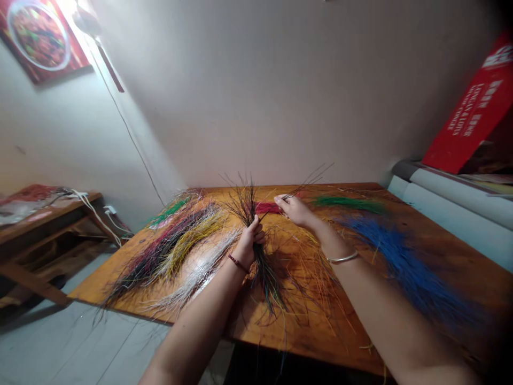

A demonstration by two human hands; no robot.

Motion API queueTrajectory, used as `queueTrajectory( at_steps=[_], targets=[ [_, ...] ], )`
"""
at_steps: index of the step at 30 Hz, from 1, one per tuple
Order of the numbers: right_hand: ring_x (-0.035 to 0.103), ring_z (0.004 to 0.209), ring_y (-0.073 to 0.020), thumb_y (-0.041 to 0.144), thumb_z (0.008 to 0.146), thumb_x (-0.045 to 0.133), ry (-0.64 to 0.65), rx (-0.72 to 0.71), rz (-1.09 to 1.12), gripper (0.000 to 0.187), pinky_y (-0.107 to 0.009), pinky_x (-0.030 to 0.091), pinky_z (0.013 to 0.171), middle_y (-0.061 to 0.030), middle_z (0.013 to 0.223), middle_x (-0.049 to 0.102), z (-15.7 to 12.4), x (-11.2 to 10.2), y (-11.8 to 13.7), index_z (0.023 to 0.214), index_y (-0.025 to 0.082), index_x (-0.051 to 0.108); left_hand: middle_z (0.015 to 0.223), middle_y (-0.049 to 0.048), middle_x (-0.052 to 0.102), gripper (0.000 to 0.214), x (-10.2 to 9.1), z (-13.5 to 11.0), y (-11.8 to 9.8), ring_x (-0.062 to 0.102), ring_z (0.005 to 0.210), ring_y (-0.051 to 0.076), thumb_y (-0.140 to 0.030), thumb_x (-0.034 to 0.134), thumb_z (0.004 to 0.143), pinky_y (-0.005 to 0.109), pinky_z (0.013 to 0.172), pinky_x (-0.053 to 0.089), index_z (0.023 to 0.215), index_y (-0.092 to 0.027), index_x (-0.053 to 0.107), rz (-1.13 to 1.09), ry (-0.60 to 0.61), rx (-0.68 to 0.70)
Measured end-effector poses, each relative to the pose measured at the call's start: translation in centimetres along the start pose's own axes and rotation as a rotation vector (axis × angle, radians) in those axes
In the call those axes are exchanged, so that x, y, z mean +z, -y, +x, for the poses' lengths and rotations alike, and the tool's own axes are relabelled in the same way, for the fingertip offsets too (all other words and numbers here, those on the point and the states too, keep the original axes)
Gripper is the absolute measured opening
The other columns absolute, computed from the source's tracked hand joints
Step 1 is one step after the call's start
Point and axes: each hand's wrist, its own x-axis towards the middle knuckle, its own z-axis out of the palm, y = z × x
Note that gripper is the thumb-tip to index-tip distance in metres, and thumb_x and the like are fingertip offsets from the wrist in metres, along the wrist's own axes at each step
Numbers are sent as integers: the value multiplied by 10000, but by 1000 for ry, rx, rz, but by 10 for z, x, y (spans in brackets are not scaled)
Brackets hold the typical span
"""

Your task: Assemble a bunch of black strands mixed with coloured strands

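"Head view, item one: what does the left hand (249, 243) hold?"

"A bunch of dark strands (244, 206), gripped around its middle. The fingers (257, 236) are curled closed on it. The top of the bunch fans upward above the fist, and the lower end hangs toward the wooden table (298, 334)."

"Item two: the right hand (292, 209)?"

"Thumb and fingertips (279, 200) are pinched shut on a thin tuft of dark strands (309, 179), which rises away from the hand. Both hands are above the middle of the table, near each other but not touching."

"Wrists?"

"A red beaded band (238, 262) on the left, a silver bangle (342, 258) on the right."

"Table contents?"

"Separate piles of strands. A blue pile (409, 272) lies beside the right forearm and a green pile (348, 203) near the far edge. A red pile (267, 208) sits just beside the right fingers. A yellow pile (190, 238), a white pile (192, 275) and a dark pile (154, 256) lie on the left. Loose orange strands (304, 289) are scattered below the hands."

"Surroundings?"

"A wooden bench (44, 214) with white cables stands at left. A red printed board (468, 109) leans at upper right."
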Motion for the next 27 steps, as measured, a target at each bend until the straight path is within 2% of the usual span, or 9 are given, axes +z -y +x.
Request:
queueTrajectory(
  at_steps=[3,6,10,13,17,21,23,27],
  targets=[
    [282,404,-67,526,811,467,-146,45,177,398,-227,224,412,62,501,310,0,-24,13,597,213,344,504,-101,161,512,-4,1,-1,136,372,16,-416,726,668,156,341,142,602,-182,275,-40,-10,-5],
    [279,409,-60,521,810,499,-267,15,312,418,-219,209,401,58,527,291,-11,-56,41,588,213,325,501,-101,165,507,-8,3,-3,152,369,17,-384,726,678,157,335,152,599,-185,267,-62,-23,-4],
    [287,433,-64,487,821,528,-210,-18,374,409,-217,248,412,55,555,266,-33,-84,84,603,210,319,507,-96,195,444,-9,3,-12,199,367,21,-354,692,728,157,338,186,611,-179,301,-106,56,14],
    [292,446,-63,443,834,528,-74,1,383,390,-215,248,419,52,552,262,-42,-86,94,599,203,328,504,-94,212,329,-7,-1,-27,227,356,24,-322,635,790,154,330,185,661,-170,373,-204,147,-32],
    [266,436,-52,402,845,513,250,152,326,385,-216,194,399,54,536,275,-35,-67,80,582,195,323,495,-90,243,195,-4,-11,-52,253,337,22,-312,522,871,146,315,176,757,-175,442,-402,248,-5],
    [226,413,-36,435,833,504,592,337,259,405,-202,152,382,67,522,276,-25,-25,54,571,192,313,484,-91,257,184,-7,-23,-74,272,332,13,-342,483,889,128,306,179,801,-183,460,-485,268,141],
    [274,411,-31,440,814,522,685,404,150,396,-188,192,386,62,523,323,-23,1,39,570,180,351,480,-93,264,185,-9,-28,-82,279,333,8,-351,481,889,118,304,178,809,-185,461,-484,258,220],
    [392,417,-52,383,799,531,866,533,-203,326,-197,287,409,31,521,443,-27,45,10,578,150,470,478,-95,276,181,-15,-31,-91,287,336,3,-348,464,898,104,306,180,818,-186,457,-473,251,319]
  ],
)
